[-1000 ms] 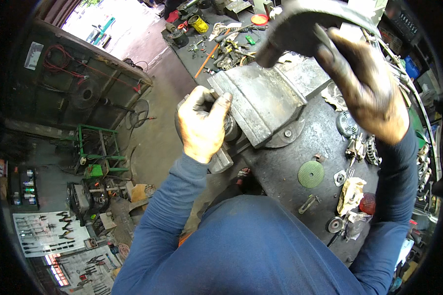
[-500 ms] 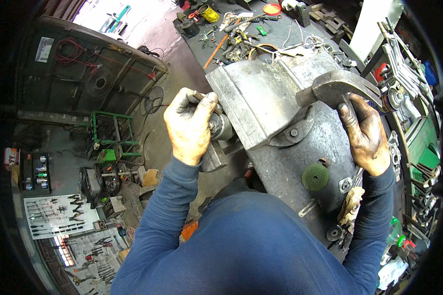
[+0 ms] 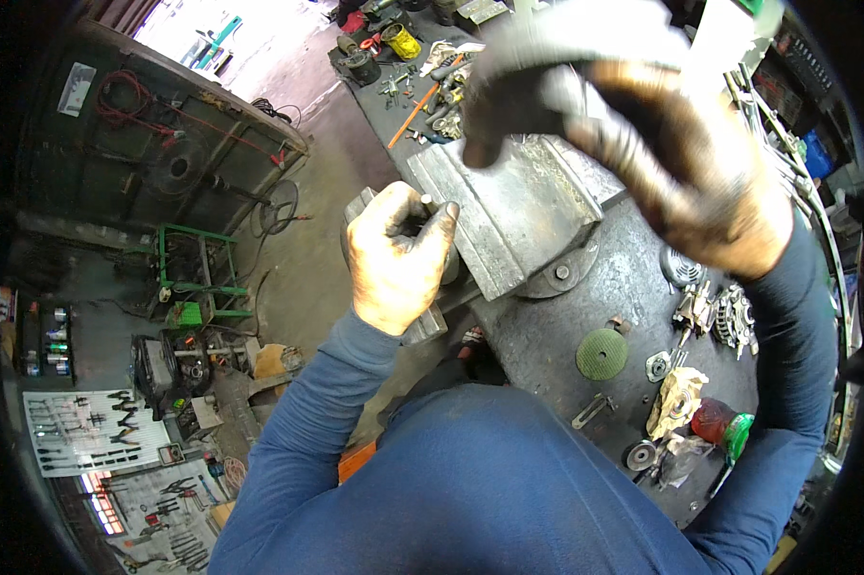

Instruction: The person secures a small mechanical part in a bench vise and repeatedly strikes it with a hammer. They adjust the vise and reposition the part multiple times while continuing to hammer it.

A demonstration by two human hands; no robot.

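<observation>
My left hand [image 3: 394, 264] is closed round a slim metal rod, with the rod's pale round end [image 3: 427, 200] showing between thumb and fingers. It is just left of the big grey bench vise [image 3: 509, 211]. Beneath that hand a grey metal part [image 3: 425, 328] sticks out; the hand hides most of it. Raised above the vise, my right hand [image 3: 710, 182] grips a hammer [image 3: 513, 101], close to the camera and smeared by motion. The fingers cover much of its handle.
On the dark bench lie a green abrasive disc [image 3: 602, 355], a crumpled cloth [image 3: 676, 401], a red bottle with a green cap [image 3: 719, 424] and metal parts [image 3: 734, 318]. A yellow can [image 3: 400, 41] stands at the far end. A green frame [image 3: 197, 268] is on the floor at left.
My right hand has lifted the hammer up toward the camera, above the vise. My left hand has shifted slightly right, and its rod now shows end-on. The view has moved a little.
</observation>
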